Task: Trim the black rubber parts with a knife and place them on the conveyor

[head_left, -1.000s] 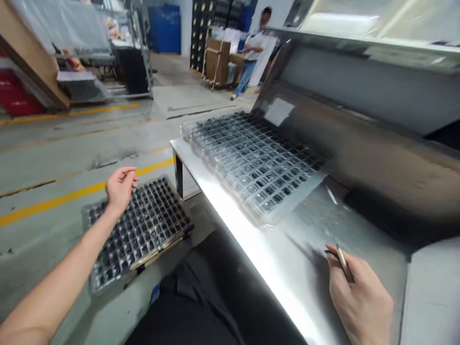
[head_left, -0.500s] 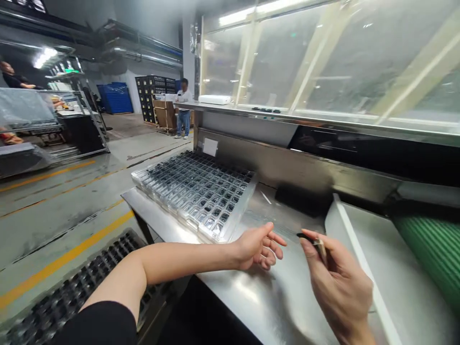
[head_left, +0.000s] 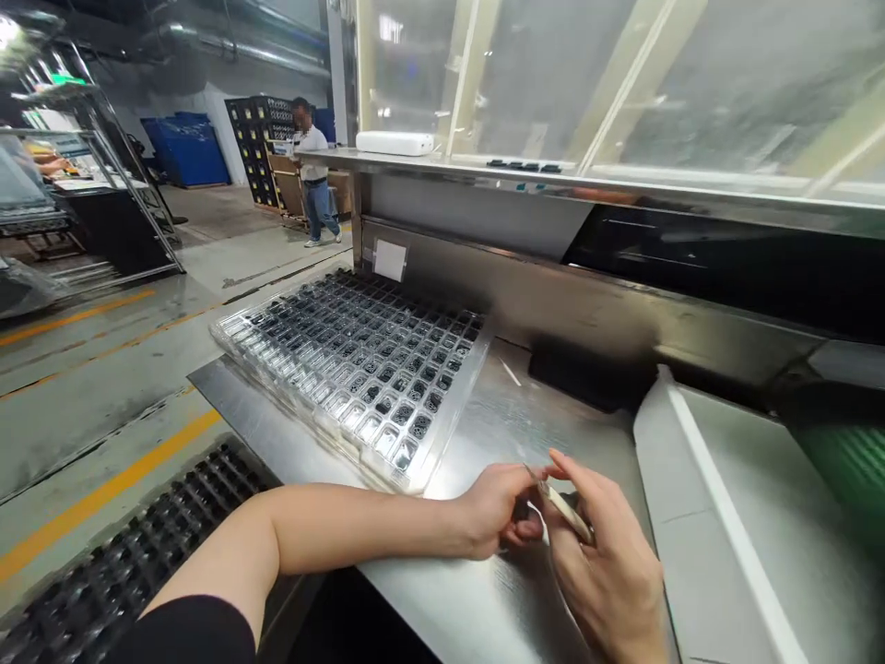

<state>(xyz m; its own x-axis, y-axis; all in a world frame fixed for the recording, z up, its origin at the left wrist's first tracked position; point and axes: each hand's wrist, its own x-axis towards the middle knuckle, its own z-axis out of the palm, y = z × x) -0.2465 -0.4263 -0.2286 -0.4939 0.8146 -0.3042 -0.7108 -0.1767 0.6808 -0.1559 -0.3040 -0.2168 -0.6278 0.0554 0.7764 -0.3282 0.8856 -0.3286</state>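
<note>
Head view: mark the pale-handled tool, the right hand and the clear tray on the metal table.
Pale-handled tool (head_left: pixel 568 514): head view, on its handle.
Right hand (head_left: pixel 608 558): head view, on its back.
Clear tray (head_left: pixel 451 412): head view, on its right rim.

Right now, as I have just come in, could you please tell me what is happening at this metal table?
A person works here with two bare hands. The right hand grips a slim, pale-handled tool, and the left hand is close to its tip; whether it holds anything is unclear. Beside them on the metal table lies a clear tray with dark pieces in its pockets. A white partition stands to the right.
</note>
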